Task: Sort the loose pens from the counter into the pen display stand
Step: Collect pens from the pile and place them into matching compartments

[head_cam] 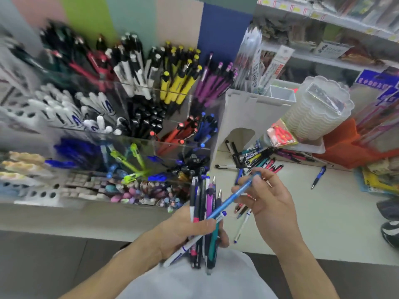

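My left hand (pixel 183 229) grips an upright bundle of several pens (pixel 204 203), low in the middle of the view. My right hand (pixel 267 201) pinches a light blue pen (pixel 233 198) that slants down toward the bundle. The clear tiered pen display stand (pixel 133 134) fills the left half, its compartments packed with black, white, yellow, purple, red, blue and green pens. Loose pens (pixel 259 160) lie scattered on the pale counter (pixel 323 212) behind my right hand. One blue pen (pixel 319 176) lies apart to the right, and a white pen (pixel 243 226) lies under my right hand.
A white cardboard holder (pixel 250 113) stands right of the display stand. A stack of clear plastic containers (pixel 319 108) sits on an orange basket (pixel 349 145) at the right. Shelves of packaged stationery (pixel 323 39) run along the back. Dark shoes (pixel 390 223) show at the right edge.
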`<state>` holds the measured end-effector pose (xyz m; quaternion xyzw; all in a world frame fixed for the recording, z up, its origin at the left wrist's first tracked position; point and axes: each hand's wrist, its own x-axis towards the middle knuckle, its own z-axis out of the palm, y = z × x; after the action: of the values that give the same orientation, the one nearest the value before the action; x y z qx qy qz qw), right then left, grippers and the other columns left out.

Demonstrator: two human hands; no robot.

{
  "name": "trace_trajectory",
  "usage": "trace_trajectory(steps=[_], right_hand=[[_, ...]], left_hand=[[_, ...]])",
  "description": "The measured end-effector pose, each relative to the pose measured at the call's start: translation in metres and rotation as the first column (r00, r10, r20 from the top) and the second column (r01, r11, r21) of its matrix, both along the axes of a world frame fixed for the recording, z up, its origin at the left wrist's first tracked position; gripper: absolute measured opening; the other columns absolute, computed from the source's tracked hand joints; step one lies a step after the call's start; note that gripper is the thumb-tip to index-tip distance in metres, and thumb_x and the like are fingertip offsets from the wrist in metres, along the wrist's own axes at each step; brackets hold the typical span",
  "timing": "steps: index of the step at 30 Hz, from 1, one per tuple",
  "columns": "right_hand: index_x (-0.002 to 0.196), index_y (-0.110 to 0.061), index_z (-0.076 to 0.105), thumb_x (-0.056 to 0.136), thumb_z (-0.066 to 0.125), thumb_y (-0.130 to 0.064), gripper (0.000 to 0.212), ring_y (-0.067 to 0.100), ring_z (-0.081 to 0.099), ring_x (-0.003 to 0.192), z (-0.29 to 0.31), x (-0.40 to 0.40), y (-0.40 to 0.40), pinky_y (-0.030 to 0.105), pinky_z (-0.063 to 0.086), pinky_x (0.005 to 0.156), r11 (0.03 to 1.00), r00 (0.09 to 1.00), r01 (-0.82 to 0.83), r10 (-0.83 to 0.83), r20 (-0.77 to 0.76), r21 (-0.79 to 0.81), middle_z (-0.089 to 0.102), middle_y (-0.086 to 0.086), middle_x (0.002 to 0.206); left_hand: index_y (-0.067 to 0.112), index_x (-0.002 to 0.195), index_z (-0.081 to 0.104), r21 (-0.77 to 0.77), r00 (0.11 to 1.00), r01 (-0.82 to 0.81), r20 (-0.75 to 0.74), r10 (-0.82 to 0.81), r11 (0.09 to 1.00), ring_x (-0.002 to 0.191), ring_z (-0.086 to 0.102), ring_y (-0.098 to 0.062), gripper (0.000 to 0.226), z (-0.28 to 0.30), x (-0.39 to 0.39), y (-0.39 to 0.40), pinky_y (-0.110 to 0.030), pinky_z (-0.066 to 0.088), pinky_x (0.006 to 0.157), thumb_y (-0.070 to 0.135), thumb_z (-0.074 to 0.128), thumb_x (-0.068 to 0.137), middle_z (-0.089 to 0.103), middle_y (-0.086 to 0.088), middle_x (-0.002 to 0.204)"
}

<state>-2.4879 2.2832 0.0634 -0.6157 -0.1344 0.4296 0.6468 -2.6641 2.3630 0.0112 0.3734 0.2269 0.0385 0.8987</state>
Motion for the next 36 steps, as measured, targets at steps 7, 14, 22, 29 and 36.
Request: trace_trajectory(steps=[7,14,22,29,36], right_hand=[[0.103,-0.017,0.057,0.104,0.056,-0.018,0.001,0.017,0.069,0.073,0.025,-0.016,0.031,0.028,0.060,0.066,0.907,0.901,0.372,-0.404,0.155,0.197,0.068,-0.003,0.080],[0.105,-0.020,0.059,0.092,0.072,-0.029,0.020,0.032,0.071,0.089,0.044,-0.083,0.072,0.043,0.063,0.078,0.879,0.771,0.160,-0.396,0.499,0.449,0.065,0.006,0.096],[0.112,-0.008,0.065,0.090,0.074,-0.003,0.024,0.011,0.072,0.088,-0.017,-0.163,0.144,0.025,0.058,0.081,0.912,0.556,-0.365,0.053,0.829,0.186,0.072,0.003,0.097],[0.102,-0.008,0.074,0.088,0.079,-0.022,0.020,0.020,0.061,0.097,-0.049,-0.171,0.158,0.028,0.049,0.086,0.893,0.077,-0.427,0.193,0.978,-0.143,0.067,0.006,0.102],[0.095,-0.005,0.073,0.092,0.071,-0.019,0.015,0.021,0.059,0.075,-0.054,-0.174,0.167,0.035,0.053,0.060,0.936,0.054,-0.341,0.112,0.992,-0.086,0.061,0.007,0.087]], left_hand=[[0.021,0.111,0.067,0.251,0.985,-0.025,-0.156,0.066,0.968,0.086,0.066,-0.018,0.049,0.001,-0.040,0.013,-0.034,0.053,0.080,0.010,0.084,0.066,0.069,0.004,0.087],[0.018,0.086,0.071,0.261,0.905,-0.404,-0.024,0.424,0.877,0.059,0.057,-0.023,0.021,0.016,-0.099,0.036,-0.036,0.048,0.063,0.022,0.077,0.066,0.060,-0.009,0.067],[-0.003,0.098,0.056,0.041,0.617,-0.777,-0.141,0.774,0.628,0.052,0.055,-0.024,0.038,0.026,-0.157,0.062,-0.030,0.049,0.047,0.016,0.073,0.070,0.052,-0.018,0.066],[-0.011,0.104,0.053,-0.034,0.630,-0.776,-0.101,0.770,0.630,0.058,0.054,-0.029,0.064,0.026,-0.168,0.072,-0.034,0.051,0.053,0.027,0.081,0.061,0.050,-0.021,0.073],[-0.002,0.091,0.063,-0.092,0.743,-0.669,-0.094,0.662,0.738,0.061,0.057,-0.026,0.032,0.030,-0.162,0.077,-0.033,0.053,0.057,0.020,0.078,0.073,0.055,-0.019,0.073]])
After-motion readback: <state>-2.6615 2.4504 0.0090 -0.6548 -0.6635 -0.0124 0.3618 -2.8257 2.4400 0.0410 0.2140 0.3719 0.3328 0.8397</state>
